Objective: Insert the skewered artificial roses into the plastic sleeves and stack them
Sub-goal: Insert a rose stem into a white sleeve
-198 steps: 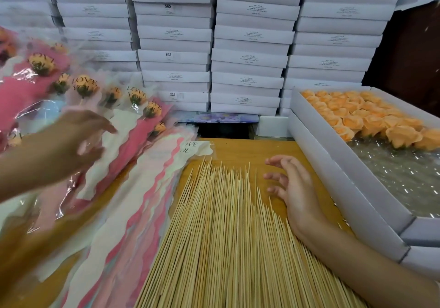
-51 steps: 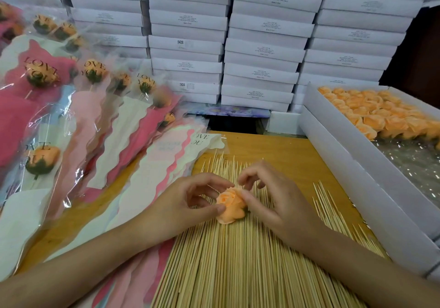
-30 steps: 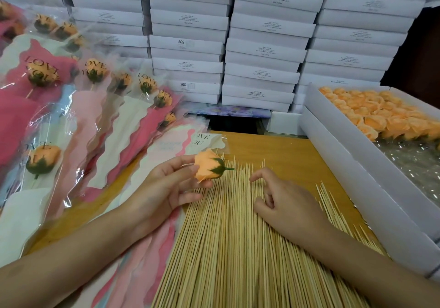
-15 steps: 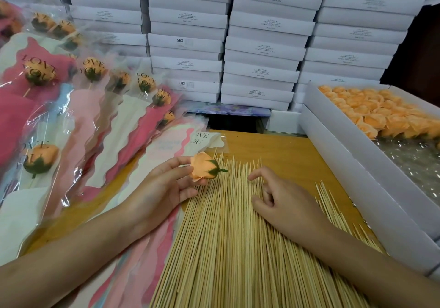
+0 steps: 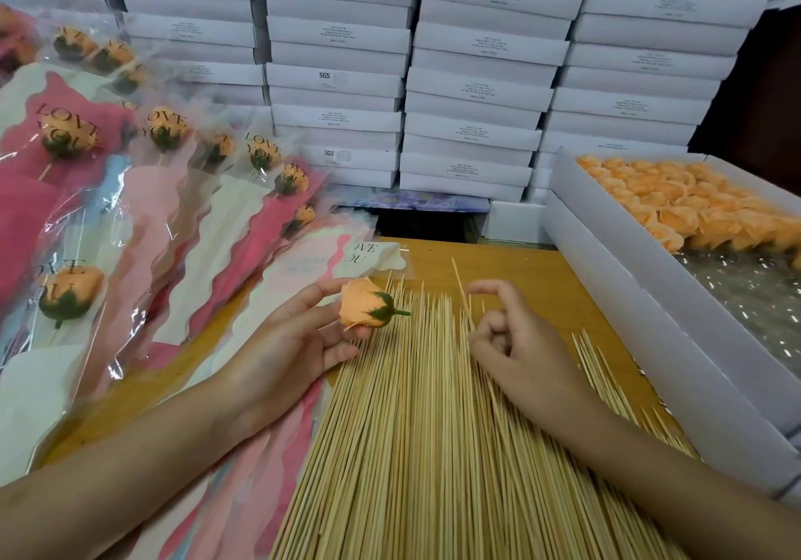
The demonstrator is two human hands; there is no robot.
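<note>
My left hand holds an orange rose head by its petals, its green stub pointing right. A little to its right, my right hand rests on the spread of bamboo skewers and pinches a single skewer, whose tip sticks up and away from me. Its index finger is raised. Empty "LOVE YOU" plastic sleeves lie under my left hand. Sleeves with skewered roses inside are fanned out in a stack on the left.
An open white box on the right holds rows of orange rose heads over clear film. Stacks of closed white boxes wall the back of the wooden table.
My right hand has curled its fingers and lifted one skewer's tip out of the pile. My left hand has kept the rose in about the same place.
</note>
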